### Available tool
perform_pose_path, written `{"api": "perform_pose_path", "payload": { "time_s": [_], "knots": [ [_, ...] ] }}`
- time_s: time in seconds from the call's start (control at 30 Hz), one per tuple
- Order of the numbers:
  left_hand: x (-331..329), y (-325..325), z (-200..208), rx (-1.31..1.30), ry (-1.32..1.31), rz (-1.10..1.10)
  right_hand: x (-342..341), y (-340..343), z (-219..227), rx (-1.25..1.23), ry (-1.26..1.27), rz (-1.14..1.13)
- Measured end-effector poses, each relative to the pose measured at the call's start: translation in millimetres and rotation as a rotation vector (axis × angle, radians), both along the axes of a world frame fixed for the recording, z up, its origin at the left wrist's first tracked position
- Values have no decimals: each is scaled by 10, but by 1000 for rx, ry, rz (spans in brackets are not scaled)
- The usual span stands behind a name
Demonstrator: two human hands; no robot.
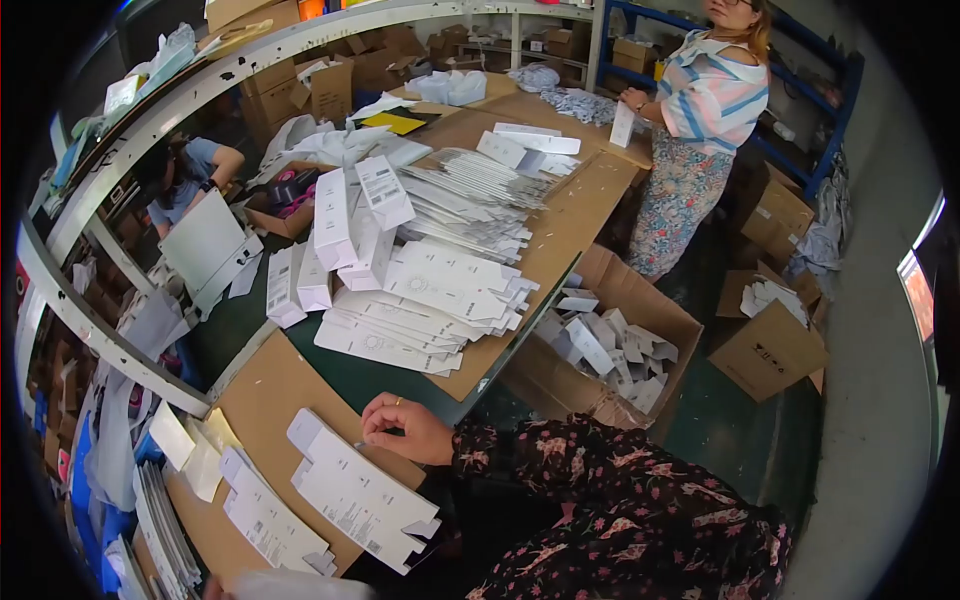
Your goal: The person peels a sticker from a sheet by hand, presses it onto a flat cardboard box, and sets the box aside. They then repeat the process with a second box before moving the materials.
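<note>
My right hand [405, 428], a ring on one finger, hovers over the brown cardboard work surface [270, 385] with its fingers curled and their tips close together. Any small thing between them is too indistinct to name. Just below it lies a flat white carton blank [360, 492] with notched flaps. A second flat carton blank [272, 512] lies to its left. Only a sliver of my left hand [213, 589] shows at the lower edge, its fingers out of sight. Beside it is a blurred whitish shape [300, 585] that I cannot identify.
Stacked flat cartons [420, 295] and folded white boxes [333, 220] cover the table ahead. A large cardboard box [600, 290] of white pieces stands right of it. One co-worker [690, 140] stands far right holding a white box; another person [195, 170] is at the left behind a metal rail.
</note>
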State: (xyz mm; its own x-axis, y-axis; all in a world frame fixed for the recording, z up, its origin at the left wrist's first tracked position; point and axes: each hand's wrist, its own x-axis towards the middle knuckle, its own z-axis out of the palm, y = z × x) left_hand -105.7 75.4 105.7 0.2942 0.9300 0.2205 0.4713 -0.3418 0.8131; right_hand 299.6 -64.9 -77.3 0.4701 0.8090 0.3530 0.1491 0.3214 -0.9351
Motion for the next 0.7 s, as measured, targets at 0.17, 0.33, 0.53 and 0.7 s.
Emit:
{"api": "perform_pose_path", "payload": {
  "time_s": [0.17, 0.33, 0.53, 0.7],
  "knots": [
    [418, -274, -572, -362, 14, -257, 44, 1, -38, 20, 19, -5],
    [745, -408, -790, -464, 47, -318, 92, -63, 55, -37, -33, -11],
    [941, -539, -796, -514, 96, -360, 61, -30, 12, -10, -39, -21],
    [1086, -661, -719, -420, 66, -428, 38, -37, 18, -9, -24, -24]
  ]
}}
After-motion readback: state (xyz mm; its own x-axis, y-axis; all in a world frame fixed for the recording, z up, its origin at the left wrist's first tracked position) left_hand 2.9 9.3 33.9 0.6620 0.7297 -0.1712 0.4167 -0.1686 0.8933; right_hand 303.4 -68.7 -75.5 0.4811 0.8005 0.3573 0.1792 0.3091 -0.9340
